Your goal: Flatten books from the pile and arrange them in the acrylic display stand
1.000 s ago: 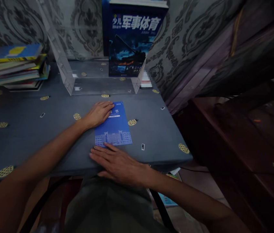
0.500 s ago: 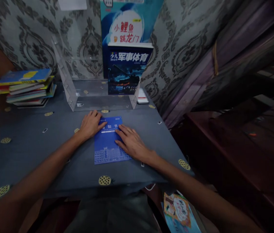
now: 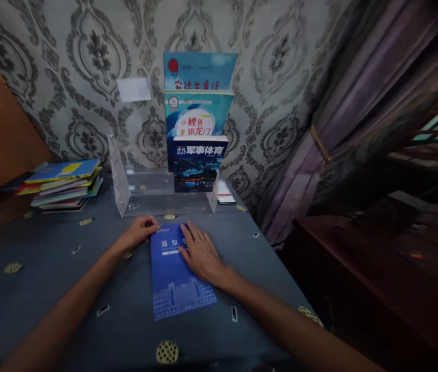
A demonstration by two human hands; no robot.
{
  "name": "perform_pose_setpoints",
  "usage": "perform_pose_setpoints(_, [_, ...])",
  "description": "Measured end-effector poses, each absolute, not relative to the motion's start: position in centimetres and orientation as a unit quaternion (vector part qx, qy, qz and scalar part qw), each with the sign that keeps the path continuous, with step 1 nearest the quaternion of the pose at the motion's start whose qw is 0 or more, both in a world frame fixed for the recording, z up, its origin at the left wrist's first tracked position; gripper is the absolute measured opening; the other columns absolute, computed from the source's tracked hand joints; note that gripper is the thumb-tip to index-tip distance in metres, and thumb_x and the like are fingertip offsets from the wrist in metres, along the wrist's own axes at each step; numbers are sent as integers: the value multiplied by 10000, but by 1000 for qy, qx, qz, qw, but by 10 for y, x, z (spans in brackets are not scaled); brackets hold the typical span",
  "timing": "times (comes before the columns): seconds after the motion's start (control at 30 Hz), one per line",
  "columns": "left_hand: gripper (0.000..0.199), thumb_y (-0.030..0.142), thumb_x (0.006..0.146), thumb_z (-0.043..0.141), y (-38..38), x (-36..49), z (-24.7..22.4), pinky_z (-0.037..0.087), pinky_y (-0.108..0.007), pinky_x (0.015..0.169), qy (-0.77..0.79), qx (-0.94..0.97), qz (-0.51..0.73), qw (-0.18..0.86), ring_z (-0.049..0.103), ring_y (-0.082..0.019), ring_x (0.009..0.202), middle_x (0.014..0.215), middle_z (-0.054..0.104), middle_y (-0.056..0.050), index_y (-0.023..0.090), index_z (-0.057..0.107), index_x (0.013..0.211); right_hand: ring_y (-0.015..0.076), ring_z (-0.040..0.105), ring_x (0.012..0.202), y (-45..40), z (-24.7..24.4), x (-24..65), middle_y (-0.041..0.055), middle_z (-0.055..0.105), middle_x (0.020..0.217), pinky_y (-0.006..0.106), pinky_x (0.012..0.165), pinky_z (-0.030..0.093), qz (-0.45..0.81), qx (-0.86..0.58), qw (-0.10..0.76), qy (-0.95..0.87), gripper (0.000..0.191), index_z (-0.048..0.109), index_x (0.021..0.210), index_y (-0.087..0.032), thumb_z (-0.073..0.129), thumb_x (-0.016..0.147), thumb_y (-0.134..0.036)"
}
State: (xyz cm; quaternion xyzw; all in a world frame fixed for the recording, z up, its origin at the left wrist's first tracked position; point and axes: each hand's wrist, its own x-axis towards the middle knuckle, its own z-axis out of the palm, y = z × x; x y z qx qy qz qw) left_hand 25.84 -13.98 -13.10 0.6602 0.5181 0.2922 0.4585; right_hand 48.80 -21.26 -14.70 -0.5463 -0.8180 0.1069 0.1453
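Note:
A blue booklet (image 3: 180, 289) with white characters and a pale building print lies flat on the patterned tablecloth (image 3: 125, 330). At its top left corner, my left hand (image 3: 139, 231) has its fingers curled together, pinching the booklet's edge. My right hand (image 3: 201, 253) rests flat over the booklet's upper right part, fingers apart, covering part of the title. Behind the booklet stands a clear acrylic rack (image 3: 164, 204), with a dark book (image 3: 197, 165) and two taller blue-green books upright at its right side.
A stack of books (image 3: 65, 188) sits at the back left of the table. A small white item (image 3: 225, 192) lies behind the rack's right end. Purple curtains (image 3: 304, 150) and a dark red surface (image 3: 354, 268) are on the right.
The view has tilted up, showing more of the wall and a third upright book. My left hand has moved off the booklet's face to its corner and its fingers have closed.

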Motion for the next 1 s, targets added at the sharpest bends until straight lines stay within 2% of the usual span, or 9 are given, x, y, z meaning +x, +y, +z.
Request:
perform_pose_setpoints(0.1, [381, 463, 649, 852, -151, 257, -120, 390, -163, 401, 450, 556, 278, 641, 543, -90, 500, 656, 646, 17, 173, 680, 826, 340, 322, 1499, -211, -154, 494, 232, 310, 1617, 564, 1180, 327, 137, -557, 185, -798, 675, 271, 1579, -113, 482, 977, -334])
perform_pose_setpoints(0.27, [229, 345, 717, 840, -170, 258, -110, 411, -122, 395, 406, 541, 239, 697, 563, -65, 471, 693, 723, -25, 140, 757, 774, 342, 478, 1385, -198, -169, 509, 204, 483, 1504, 574, 1127, 388, 224, -544, 328, -739, 795, 251, 1577, -180, 601, 893, -384])
perform_pose_setpoints(0.37, [312, 414, 697, 856, -164, 259, -110, 426, -117, 385, 402, 524, 280, 697, 567, -63, 453, 649, 702, -15, 139, 731, 775, 256, 690, 929, -188, -171, 518, 101, 705, 1040, 422, 826, 572, 384, -483, 410, -671, 661, 485, 1402, -182, 654, 845, -494])
perform_pose_setpoints(0.43, [400, 456, 634, 895, -157, 259, -109, 435, -125, 374, 401, 501, 327, 694, 550, -60, 431, 610, 667, -4, 129, 698, 755, 148, 584, 583, -183, -167, 522, -10, 613, 702, 275, 552, 508, 511, -426, 414, -621, 509, 635, 1107, -173, 675, 808, -583])
perform_pose_setpoints(0.5, [447, 470, 598, 918, -153, 261, -102, 443, -129, 373, 396, 478, 381, 685, 543, -60, 436, 583, 625, 9, 121, 680, 743, 78, 407, 442, -181, -158, 526, -69, 478, 567, 204, 421, 362, 582, -383, 414, -586, 475, 645, 885, -169, 721, 757, -620])
perform_pose_setpoints(0.57, [438, 462, 615, 915, -153, 264, -90, 456, -129, 394, 380, 477, 426, 668, 555, -64, 475, 594, 608, 14, 121, 686, 769, 61, 341, 421, -179, -144, 530, -80, 453, 551, 192, 395, 307, 589, -363, 432, -578, 463, 644, 851, -171, 752, 739, -608])
perform_pose_setpoints(0.63, [414, 446, 649, 900, -156, 267, -75, 511, -149, 465, 356, 504, 455, 642, 594, -80, 559, 682, 650, -3, 133, 711, 844, 77, 399, 452, -177, -127, 534, -56, 512, 594, 206, 422, 358, 559, -352, 449, -602, 442, 653, 876, -176, 737, 766, -595])
perform_pose_setpoints(0.8, [394, 482, 749, 812, -155, 269, -49, 581, -239, 659, 315, 579, 502, 559, 632, -130, 730, 889, 709, -44, 155, 727, 952, 164, 585, 729, -167, -96, 543, 11, 625, 773, 294, 703, 503, 411, -331, 466, -710, 333, 641, 823, -193, 643, 862, -523])
perform_pose_setpoints(1.0, [420, 543, 869, 627, -138, 263, -72, 557, -314, 755, 353, 709, 391, 469, 620, -175, 775, 853, 679, -45, 153, 701, 1006, 211, 613, 845, -157, -120, 542, 38, 659, 848, 328, 789, 496, 337, -366, 457, -738, 252, 636, 879, -191, 537, 916, -419])
